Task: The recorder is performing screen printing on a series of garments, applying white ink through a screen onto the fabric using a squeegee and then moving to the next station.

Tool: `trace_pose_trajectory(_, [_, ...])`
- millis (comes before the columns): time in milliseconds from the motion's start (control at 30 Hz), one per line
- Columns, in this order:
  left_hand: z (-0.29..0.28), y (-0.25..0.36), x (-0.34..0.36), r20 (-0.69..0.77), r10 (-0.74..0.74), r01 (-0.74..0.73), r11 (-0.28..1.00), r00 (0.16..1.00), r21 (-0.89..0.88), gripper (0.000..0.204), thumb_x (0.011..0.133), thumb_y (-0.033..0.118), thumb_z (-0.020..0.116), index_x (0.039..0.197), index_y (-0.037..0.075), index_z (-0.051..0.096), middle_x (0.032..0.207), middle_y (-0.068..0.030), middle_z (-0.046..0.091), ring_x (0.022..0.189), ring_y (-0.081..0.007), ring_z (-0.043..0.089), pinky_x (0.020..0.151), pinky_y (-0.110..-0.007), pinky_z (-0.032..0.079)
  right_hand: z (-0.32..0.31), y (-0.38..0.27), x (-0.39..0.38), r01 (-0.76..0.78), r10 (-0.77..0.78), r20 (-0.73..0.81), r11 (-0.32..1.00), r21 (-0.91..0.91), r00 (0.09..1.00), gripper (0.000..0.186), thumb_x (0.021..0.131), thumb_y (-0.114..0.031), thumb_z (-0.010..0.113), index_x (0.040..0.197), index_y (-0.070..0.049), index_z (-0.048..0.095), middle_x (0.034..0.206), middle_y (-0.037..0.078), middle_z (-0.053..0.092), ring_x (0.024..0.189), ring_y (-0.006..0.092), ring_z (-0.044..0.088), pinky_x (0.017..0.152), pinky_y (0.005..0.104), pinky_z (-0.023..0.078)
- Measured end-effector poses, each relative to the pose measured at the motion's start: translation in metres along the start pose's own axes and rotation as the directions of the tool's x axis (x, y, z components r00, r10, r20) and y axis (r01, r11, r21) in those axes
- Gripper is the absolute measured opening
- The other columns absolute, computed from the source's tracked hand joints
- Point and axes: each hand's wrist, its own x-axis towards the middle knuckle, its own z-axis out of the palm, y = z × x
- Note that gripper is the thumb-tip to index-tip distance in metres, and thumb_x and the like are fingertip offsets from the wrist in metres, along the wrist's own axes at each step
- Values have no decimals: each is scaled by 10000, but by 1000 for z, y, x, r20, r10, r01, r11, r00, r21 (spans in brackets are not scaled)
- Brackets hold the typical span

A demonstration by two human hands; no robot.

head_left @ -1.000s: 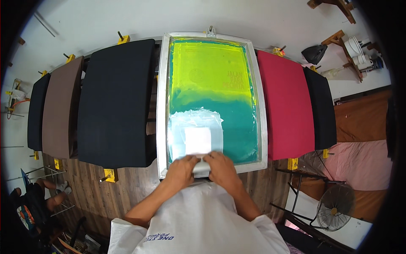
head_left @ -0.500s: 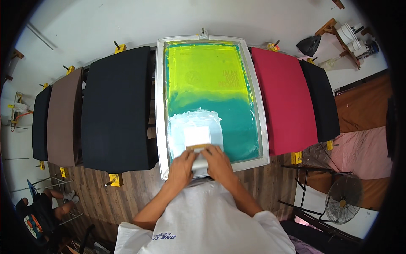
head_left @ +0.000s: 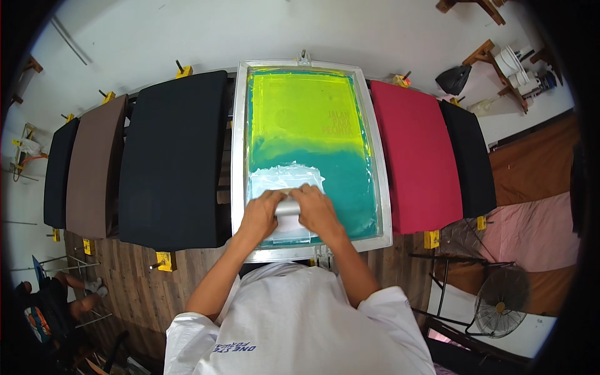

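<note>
A metal-framed printing screen (head_left: pixel 382 212) lies in front of me, its mesh yellow-green in the far part and teal in the near part (head_left: pixel 344 181), with a pale patch of ink (head_left: pixel 287 177) at the lower left. Over that patch my left hand (head_left: pixel 259 215) and my right hand (head_left: pixel 319 212) both grip a squeegee (head_left: pixel 287 206) with a pale silvery body, held crosswise, fingers curled over its top. Under it, most of the white square is hidden.
Fabric-covered boards stand left, in black (head_left: pixel 172 159) and brown (head_left: pixel 90 165), and right, in red (head_left: pixel 415 156) and black (head_left: pixel 469 159). A standing fan (head_left: pixel 500 303) is at lower right. A seated person (head_left: pixel 44 312) is at lower left. A wall shelf with buckets (head_left: pixel 519 72) is upper right.
Both hands and the squeegee have moved away from me, up the screen from its near edge, and now cover much of the white square. My grip looks unchanged.
</note>
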Motion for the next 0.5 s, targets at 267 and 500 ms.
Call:
trace_pose_trajectory(267, [12, 40, -80, 104, -30, 25, 998, 994, 50, 579, 624, -100, 643, 1189, 18, 609, 1209, -227, 618, 978, -423, 638, 860, -465, 532, 0, -28, -78, -72, 67, 136, 997, 35, 988, 488, 636, 95, 637, 1103, -48, 636, 1158, 149, 601, 1101, 348, 558, 915, 440, 479])
trace_pose_trajectory(500, [1, 20, -10, -64, 70, -70, 997, 995, 15, 497, 614, -130, 600, 1087, 13, 647, 1049, -202, 668, 905, -412, 649, 815, -463, 531, -17, -6, -17, -27, 29, 36, 999, -40, 999, 450, 682, 85, 614, 1096, -84, 661, 1046, 130, 636, 1005, 354, 595, 828, 453, 501])
